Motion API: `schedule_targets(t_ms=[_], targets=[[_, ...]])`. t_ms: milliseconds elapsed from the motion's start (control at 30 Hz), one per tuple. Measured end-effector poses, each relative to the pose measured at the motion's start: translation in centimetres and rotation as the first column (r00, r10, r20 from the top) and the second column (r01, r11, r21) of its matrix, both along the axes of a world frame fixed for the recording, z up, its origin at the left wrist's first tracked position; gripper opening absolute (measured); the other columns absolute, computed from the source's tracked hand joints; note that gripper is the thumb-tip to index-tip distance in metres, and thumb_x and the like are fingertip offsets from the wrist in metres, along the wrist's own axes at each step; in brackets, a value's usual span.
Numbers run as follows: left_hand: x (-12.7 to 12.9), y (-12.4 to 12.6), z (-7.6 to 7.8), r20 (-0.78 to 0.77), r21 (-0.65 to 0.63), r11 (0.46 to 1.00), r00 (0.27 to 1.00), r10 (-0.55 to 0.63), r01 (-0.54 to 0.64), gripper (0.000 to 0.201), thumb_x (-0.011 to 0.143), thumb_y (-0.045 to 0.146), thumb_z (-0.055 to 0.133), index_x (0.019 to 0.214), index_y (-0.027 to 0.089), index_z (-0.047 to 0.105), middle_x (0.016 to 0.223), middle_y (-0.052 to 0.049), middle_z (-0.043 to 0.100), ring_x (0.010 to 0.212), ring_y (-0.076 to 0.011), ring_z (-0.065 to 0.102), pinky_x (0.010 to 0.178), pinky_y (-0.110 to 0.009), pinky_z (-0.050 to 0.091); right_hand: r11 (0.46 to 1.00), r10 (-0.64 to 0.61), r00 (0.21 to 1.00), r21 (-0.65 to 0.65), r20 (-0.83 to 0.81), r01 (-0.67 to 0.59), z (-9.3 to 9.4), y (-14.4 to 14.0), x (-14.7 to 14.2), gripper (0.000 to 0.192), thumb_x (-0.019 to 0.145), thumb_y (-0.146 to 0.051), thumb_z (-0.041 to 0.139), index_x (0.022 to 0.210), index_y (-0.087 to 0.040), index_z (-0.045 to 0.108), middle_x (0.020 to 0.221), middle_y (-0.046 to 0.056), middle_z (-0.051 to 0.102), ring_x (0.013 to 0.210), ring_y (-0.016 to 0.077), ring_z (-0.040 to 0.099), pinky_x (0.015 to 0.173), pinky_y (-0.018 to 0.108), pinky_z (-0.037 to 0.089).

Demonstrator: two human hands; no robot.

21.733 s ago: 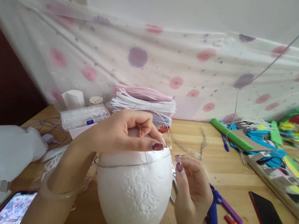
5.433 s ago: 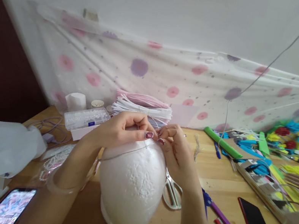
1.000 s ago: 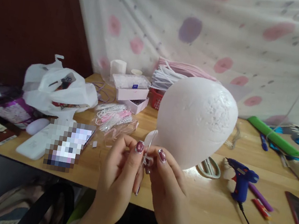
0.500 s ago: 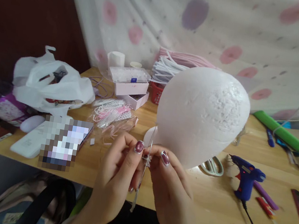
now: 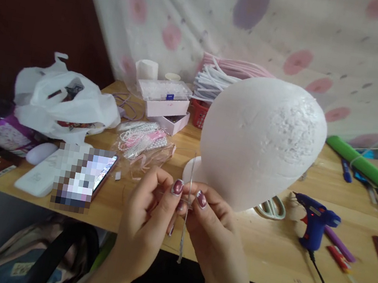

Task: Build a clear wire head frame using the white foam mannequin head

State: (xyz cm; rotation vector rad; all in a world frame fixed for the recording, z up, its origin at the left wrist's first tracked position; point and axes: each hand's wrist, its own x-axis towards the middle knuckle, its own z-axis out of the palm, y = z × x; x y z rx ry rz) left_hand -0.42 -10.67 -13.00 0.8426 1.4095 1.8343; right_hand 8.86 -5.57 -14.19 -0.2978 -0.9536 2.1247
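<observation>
A thin silvery wire (image 5: 182, 238) runs nearly upright between my two hands, its lower end thicker and twisted-looking. Thumb and fingers of my left hand (image 5: 151, 220) are closed in a pinch at the wire's left side. From the right, my right hand (image 5: 214, 234) pinches at the same spot, its fingertips almost meeting the left ones. A finer strand seems to cross there, but the fingertips partly hide it. Just beyond my hands a white foam head form (image 5: 259, 134) stands on its base (image 5: 193, 170), with a rough, glue-like patch on its upper right.
A blue glue gun (image 5: 316, 220) with its cord lies on the right, near scissors (image 5: 274, 208) and a green roll (image 5: 364, 162). Left are a phone (image 5: 85, 177), bagged bead strings (image 5: 145, 141) and a white plastic bag (image 5: 68, 100). Pale boxes (image 5: 167, 108) stand behind.
The wire has turned from slanting to nearly upright, and its lower end has swung right. My fingertips have shifted slightly around it. The view has moved a little.
</observation>
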Motion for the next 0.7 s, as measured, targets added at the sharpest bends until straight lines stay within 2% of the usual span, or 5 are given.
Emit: schedule_targets(t_ms=[200,400,533,600,700], targets=[[-0.2,-0.2,-0.2,-0.091,0.020,0.999,0.995,0.040,-0.039,0.027,0.091,0.037,0.064,0.073,0.019,0.055,0.057,0.006,0.052,0.041,-0.0022,0.044,0.039,-0.011,0.037,0.999,-0.044,0.999,-0.028,-0.011,0.044,-0.5,-0.1,-0.2,0.008,0.087,-0.029,0.073,0.093,-0.025,0.077,0.068,-0.002,0.065,0.064,0.0095,0.062,0.061,0.020,0.055],[0.0,-0.4,-0.1,-0.091,0.016,0.998,0.994,0.058,-0.057,0.026,0.091,0.035,0.064,0.073,0.020,0.054,0.057,0.007,0.055,0.041,-0.0022,0.044,0.040,-0.011,0.037,0.997,-0.055,0.998,-0.057,-0.002,0.055,-0.6,0.0,-0.7,0.006,0.084,-0.031,0.076,0.086,-0.025,0.076,0.063,-0.004,0.064,0.059,0.0098,0.062,0.061,0.022,0.057],[-0.3,-0.6,-0.1,-0.118,0.014,0.998,0.991,0.069,-0.068,0.024,0.092,0.031,0.063,0.073,0.020,0.053,0.055,0.007,0.053,0.042,-0.0025,0.043,0.041,-0.010,0.037,0.996,-0.084,0.996,-0.033,0.027,0.085,-0.7,-0.1,-0.8,0.006,0.084,-0.029,0.076,0.082,-0.023,0.076,0.063,-0.004,0.066,0.059,0.0066,0.062,0.060,0.015,0.053],[-0.7,-0.8,-0.2,-0.167,0.029,0.997,0.983,0.075,-0.071,0.023,0.092,0.028,0.062,0.073,0.020,0.053,0.052,0.008,0.049,0.041,-0.0032,0.041,0.041,-0.011,0.037,0.995,-0.101,0.993,-0.013,0.068,0.102,-0.8,-0.2,-0.7,0.005,0.084,-0.026,0.076,0.087,-0.023,0.076,0.065,-0.004,0.068,0.062,0.0059,0.063,0.063,0.014,0.053],[-1.1,-1.0,-0.3,-0.252,0.052,0.997,0.966,0.064,-0.052,0.022,0.093,0.027,0.061,0.073,0.021,0.053,0.049,0.008,0.047,0.041,-0.0050,0.040,0.039,-0.013,0.035,0.992,-0.125,0.984,0.007,0.130,0.125,-0.8,-0.3,-0.5,0.028,0.083,-0.023,0.077,0.111,-0.025,0.071,0.068,-0.004,0.070,0.064,0.0075,0.065,0.067,0.018,0.054]])
